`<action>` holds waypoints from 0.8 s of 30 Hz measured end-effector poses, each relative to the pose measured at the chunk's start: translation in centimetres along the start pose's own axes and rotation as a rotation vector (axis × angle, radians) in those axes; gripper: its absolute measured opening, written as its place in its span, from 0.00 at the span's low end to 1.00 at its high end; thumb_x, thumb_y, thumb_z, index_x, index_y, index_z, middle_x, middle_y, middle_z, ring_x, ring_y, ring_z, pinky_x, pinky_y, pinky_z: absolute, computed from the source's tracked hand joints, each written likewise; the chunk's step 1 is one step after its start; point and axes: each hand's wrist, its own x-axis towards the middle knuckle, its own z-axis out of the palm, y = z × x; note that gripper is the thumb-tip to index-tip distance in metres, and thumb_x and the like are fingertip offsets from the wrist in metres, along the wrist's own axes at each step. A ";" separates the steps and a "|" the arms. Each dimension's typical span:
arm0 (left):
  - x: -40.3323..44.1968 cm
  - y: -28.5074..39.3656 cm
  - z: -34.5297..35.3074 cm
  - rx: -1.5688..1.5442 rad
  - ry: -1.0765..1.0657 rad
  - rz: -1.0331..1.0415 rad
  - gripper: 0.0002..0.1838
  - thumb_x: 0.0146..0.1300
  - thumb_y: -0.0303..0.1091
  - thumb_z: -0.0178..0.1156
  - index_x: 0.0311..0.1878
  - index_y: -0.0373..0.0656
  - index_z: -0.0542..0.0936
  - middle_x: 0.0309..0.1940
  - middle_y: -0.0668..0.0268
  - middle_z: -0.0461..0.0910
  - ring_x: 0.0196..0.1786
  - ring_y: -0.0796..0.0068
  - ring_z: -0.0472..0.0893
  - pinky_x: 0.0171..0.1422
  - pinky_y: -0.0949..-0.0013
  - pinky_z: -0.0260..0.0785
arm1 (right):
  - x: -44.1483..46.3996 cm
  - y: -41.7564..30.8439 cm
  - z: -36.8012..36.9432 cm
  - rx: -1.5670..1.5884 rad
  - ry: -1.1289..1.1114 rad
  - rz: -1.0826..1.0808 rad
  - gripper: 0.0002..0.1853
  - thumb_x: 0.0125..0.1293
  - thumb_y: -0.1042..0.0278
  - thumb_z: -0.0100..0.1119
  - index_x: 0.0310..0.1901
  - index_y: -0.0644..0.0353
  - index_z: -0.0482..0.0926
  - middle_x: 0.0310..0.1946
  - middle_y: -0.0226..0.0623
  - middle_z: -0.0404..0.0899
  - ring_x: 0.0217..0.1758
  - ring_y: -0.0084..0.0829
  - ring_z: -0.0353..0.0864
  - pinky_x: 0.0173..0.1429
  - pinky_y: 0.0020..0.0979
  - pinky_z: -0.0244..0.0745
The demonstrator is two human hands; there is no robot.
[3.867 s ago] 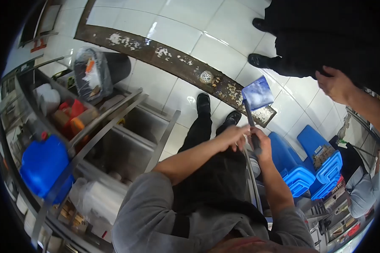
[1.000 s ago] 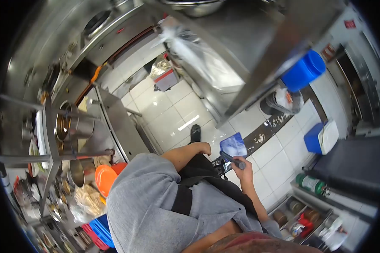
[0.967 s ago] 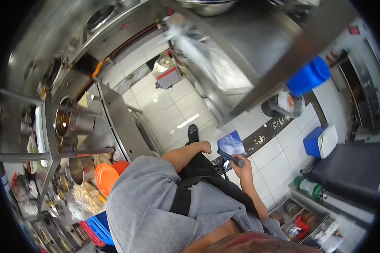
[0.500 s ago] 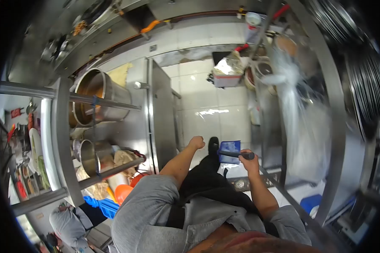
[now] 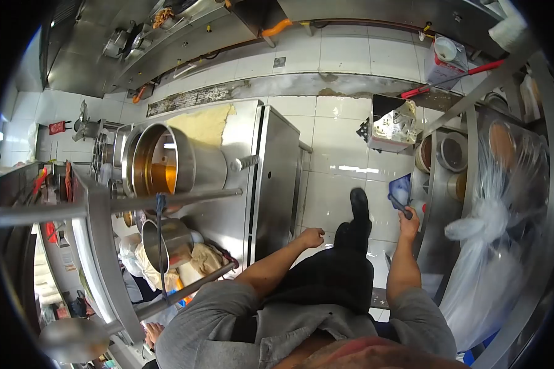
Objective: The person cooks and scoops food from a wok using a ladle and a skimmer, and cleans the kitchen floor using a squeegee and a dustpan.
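Observation:
My right hand (image 5: 408,222) is wrapped round the dark handle of a blue flat-headed tool (image 5: 400,186), held low over the floor beside the right-hand shelf. Its head is broad, with pale patches; I cannot make out its exact kind. My left hand (image 5: 313,237) hangs in front of my left thigh with its fingers curled in and nothing visible in them. It is nearest to the steel cabinet (image 5: 277,178), but apart from it. A black shoe (image 5: 359,203) is stretched forward on the tiles between my hands.
Large steel pots (image 5: 197,163) stand on the left counter, one holding orange-brown liquid. A foil-topped box (image 5: 391,132) sits on the floor ahead. To the right are lidded containers (image 5: 454,152) and a knotted clear plastic bag (image 5: 489,215). Another person's hand (image 5: 154,333) shows at lower left.
The view has moved forward along the aisle and turned. My right hand still holds the blue tool, now farther right and closer to the shelf. The left hand stays curled.

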 end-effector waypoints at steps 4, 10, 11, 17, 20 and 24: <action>0.7 3.2 -4.6 -0.056 -0.007 0.004 0.22 0.50 0.35 0.54 0.50 0.42 0.77 0.43 0.55 0.79 0.48 0.57 0.77 0.56 0.64 0.68 | 3.2 -2.9 0.2 -0.082 0.016 0.190 0.20 0.46 0.64 0.66 0.44 0.57 0.78 0.40 0.44 0.80 0.45 0.43 0.78 0.53 0.35 0.69; 2.5 9.5 -13.0 -0.117 0.042 0.036 0.21 0.50 0.36 0.54 0.49 0.43 0.77 0.42 0.56 0.79 0.48 0.58 0.78 0.55 0.63 0.69 | 7.5 -5.9 0.1 -0.415 0.075 0.308 0.22 0.53 0.65 0.57 0.51 0.62 0.72 0.46 0.49 0.76 0.50 0.48 0.75 0.54 0.39 0.70; 3.6 10.3 -14.2 -0.123 0.071 0.092 0.20 0.50 0.36 0.54 0.49 0.43 0.77 0.42 0.56 0.79 0.47 0.57 0.78 0.54 0.62 0.69 | 7.5 -8.1 -0.4 -0.560 0.088 0.297 0.23 0.55 0.66 0.55 0.53 0.64 0.70 0.47 0.51 0.76 0.51 0.49 0.74 0.54 0.40 0.70; 7.3 18.7 -24.6 -0.226 0.237 0.242 0.20 0.50 0.36 0.57 0.49 0.44 0.77 0.42 0.58 0.80 0.45 0.61 0.79 0.53 0.65 0.70 | 7.3 -20.7 -1.0 -0.825 -0.213 0.080 0.22 0.50 0.69 0.56 0.50 0.62 0.72 0.50 0.55 0.71 0.47 0.50 0.75 0.57 0.41 0.68; 8.7 21.4 -31.4 -0.215 0.411 0.350 0.20 0.49 0.36 0.57 0.48 0.43 0.77 0.41 0.57 0.80 0.44 0.61 0.80 0.52 0.64 0.71 | 9.6 -26.5 1.3 -0.671 -0.277 -0.282 0.18 0.50 0.68 0.57 0.45 0.62 0.76 0.45 0.53 0.74 0.46 0.50 0.75 0.55 0.41 0.68; 10.0 22.4 -42.1 -0.327 0.553 0.367 0.21 0.47 0.35 0.55 0.47 0.41 0.77 0.41 0.51 0.79 0.45 0.54 0.78 0.52 0.61 0.70 | 16.8 -34.1 6.2 -0.532 -0.304 -0.509 0.16 0.49 0.66 0.60 0.41 0.61 0.78 0.38 0.49 0.77 0.46 0.49 0.75 0.53 0.40 0.69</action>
